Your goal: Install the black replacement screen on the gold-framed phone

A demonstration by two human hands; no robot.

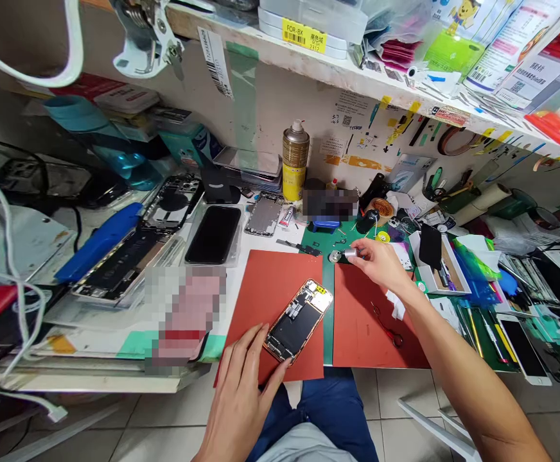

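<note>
An opened smartphone (pixel 298 321), its battery and circuit boards bare, lies at a slant on the left red mat (pixel 255 289). My left hand (pixel 241 378) holds its lower end, fingers on the left edge and thumb at the bottom corner. Over the top of the right red mat (pixel 357 321), my right hand (pixel 374 260) pinches a small silver cylinder (pixel 351 253) between thumb and fingers. Close to the cylinder's left end is a small round metal piece (pixel 334 256); whether the two are joined I cannot tell. Tweezers or small scissors (pixel 386 326) rest on the right mat.
A dark-screened phone (pixel 213 235) and an opened phone shell (pixel 121 263) lie on the left. A spray can (pixel 295 160) stands at the back. On the right are a white box (pixel 441 266), several screwdrivers and a white phone (pixel 523 350). A loaded shelf (pixel 347 80) hangs above.
</note>
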